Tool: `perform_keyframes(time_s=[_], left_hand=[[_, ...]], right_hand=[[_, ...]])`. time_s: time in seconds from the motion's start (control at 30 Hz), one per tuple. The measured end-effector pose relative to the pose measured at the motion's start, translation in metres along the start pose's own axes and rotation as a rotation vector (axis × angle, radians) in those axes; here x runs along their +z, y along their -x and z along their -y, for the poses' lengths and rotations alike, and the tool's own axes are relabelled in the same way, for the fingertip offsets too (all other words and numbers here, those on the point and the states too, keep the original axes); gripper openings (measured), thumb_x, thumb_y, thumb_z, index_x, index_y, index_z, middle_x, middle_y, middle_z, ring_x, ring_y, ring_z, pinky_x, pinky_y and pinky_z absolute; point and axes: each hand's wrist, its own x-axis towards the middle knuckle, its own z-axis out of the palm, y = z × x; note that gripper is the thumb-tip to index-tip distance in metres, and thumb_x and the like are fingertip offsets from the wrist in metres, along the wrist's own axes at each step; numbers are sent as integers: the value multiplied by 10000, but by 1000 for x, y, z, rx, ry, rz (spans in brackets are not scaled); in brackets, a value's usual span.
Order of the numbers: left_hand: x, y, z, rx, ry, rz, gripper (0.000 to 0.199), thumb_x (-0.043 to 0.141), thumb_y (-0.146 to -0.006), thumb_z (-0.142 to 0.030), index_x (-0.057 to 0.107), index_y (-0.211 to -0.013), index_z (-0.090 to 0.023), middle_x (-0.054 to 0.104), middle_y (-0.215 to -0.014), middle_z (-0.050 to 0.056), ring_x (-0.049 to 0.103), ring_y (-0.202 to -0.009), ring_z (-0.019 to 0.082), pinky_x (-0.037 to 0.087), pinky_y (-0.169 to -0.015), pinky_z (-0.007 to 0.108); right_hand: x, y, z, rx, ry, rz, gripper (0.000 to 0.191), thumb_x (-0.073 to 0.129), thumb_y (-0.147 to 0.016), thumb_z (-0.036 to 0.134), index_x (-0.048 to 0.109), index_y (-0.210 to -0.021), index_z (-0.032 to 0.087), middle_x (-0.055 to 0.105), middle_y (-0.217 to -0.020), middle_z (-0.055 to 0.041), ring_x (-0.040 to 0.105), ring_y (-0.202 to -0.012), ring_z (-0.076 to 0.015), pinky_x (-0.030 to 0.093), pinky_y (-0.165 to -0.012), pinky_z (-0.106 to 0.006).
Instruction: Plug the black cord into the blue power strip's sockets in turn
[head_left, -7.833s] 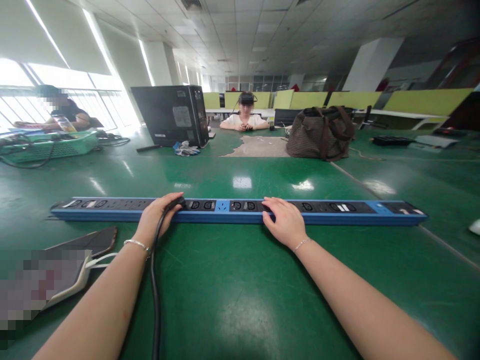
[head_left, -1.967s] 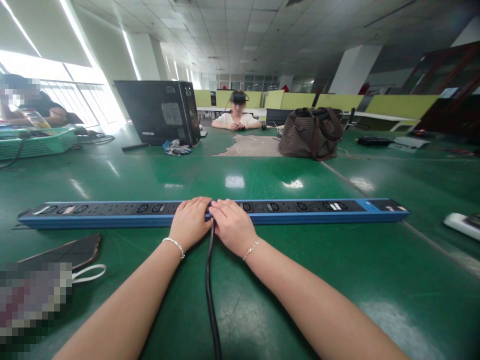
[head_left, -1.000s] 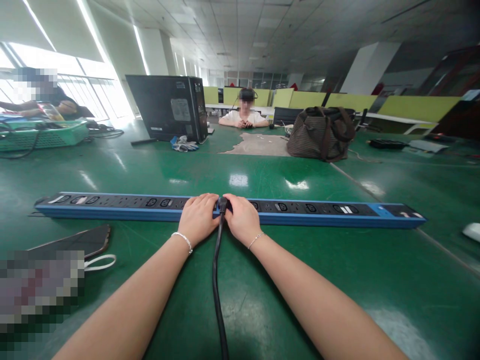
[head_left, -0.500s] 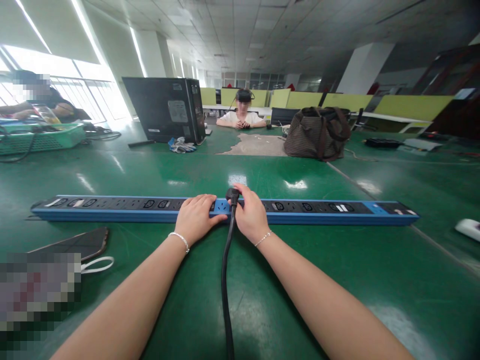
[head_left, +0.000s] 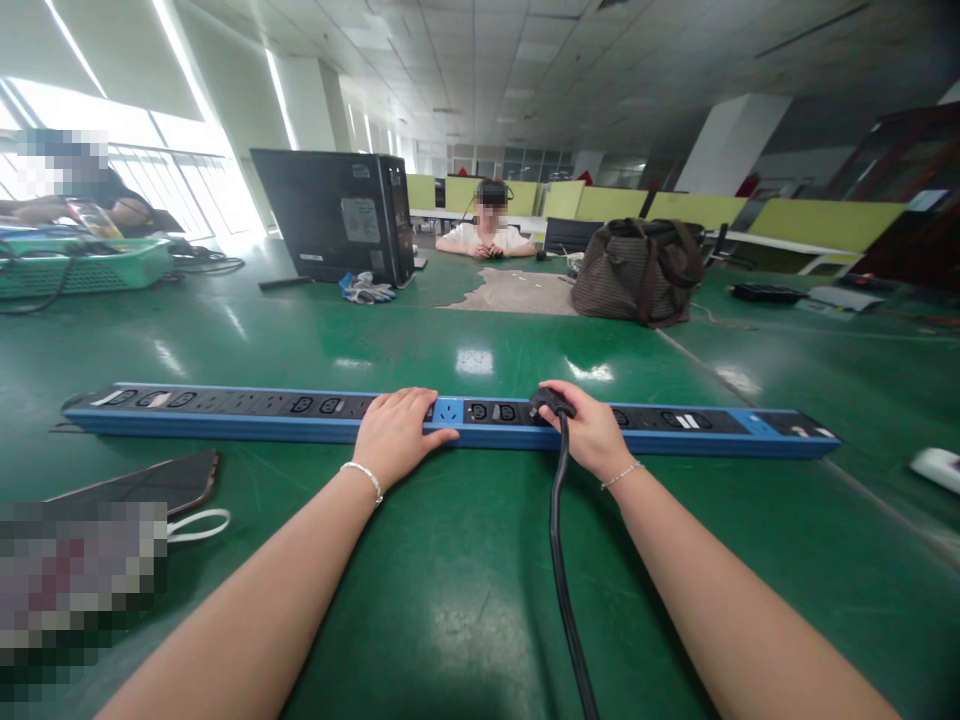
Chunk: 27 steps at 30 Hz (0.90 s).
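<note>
The left hand [head_left: 396, 430] covers a stretch of sockets near the middle of the power strip [head_left: 491, 437], while toward 4 o'clock the right hand [head_left: 594, 432] and plug [head_left: 553, 402] mask another, leaving the plug's contact with the strip unclear. The bottom edge cuts the black cord [head_left: 559, 510] toward 5 o'clock. Toward 8 o'clock a flat item [head_left: 82, 570] is pixelated and cropped; the green basket [head_left: 112, 272], between 9 and 10, and a white object [head_left: 936, 467], past 3, are cropped too.

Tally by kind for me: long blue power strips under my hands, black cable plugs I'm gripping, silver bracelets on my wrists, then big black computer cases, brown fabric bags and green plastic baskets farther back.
Long blue power strip: 1
Black cable plug: 1
Silver bracelets: 2
Big black computer case: 1
Brown fabric bag: 1
Green plastic basket: 1
Total: 7
</note>
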Motion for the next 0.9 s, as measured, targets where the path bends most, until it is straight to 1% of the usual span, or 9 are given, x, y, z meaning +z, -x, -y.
perform_keyframes(time_s=[0.17,0.4,0.53,0.63,0.73,0.8,0.9], left_hand=[[0,0,-1,0,0,-5,602,479,-791,-644,552,-1180,-191,635,-1206,105,556,-1136,260,375,-970,404],[0,0,-1,-3,1,-9,597,486,-792,-636,551,-1184,-190,631,-1215,106,555,-1140,260,375,-974,409],[-1,0,-1,-2,-1,-6,587,489,-799,-621,551,-1187,-186,627,-1222,113,556,-1141,262,381,-973,409],[0,0,-1,-9,5,-2,570,498,-800,-609,548,-1197,-203,623,-1228,114,553,-1146,266,386,-973,424],[0,1,-1,-12,12,-9,561,506,-797,-603,547,-1205,-219,623,-1228,113,550,-1152,270,384,-979,439],[0,1,-1,-12,13,-13,560,508,-798,-598,548,-1206,-217,622,-1229,116,549,-1153,271,386,-979,441],[-1,1,-2,-6,2,-10,557,503,-804,-595,549,-1200,-206,622,-1229,117,548,-1157,266,389,-979,432]], right_hand=[[0,0,3,-23,141,41,301,559,-799,282,633,-1074,185,693,-972,-71,634,-872,-209,491,-786,-341],[-1,-2,13,-150,338,116,273,557,-805,224,642,-1061,182,698,-1007,-81,626,-920,-212,462,-842,-337],[-1,1,21,-151,446,155,273,546,-824,234,636,-1076,178,711,-962,-76,641,-881,-218,458,-810,-330],[0,7,22,-179,510,135,301,510,-854,256,616,-1118,157,710,-985,-98,646,-872,-220,448,-815,-338],[2,13,21,-250,532,96,348,482,-881,307,582,-1170,141,685,-1084,-119,637,-945,-212,426,-860,-340],[5,14,21,-272,545,68,361,472,-891,350,581,-1164,141,676,-1111,-120,627,-985,-208,412,-874,-336],[10,12,23,-249,592,37,315,424,-911,325,616,-1079,141,701,-1021,-107,642,-919,-197,403,-846,-320]])
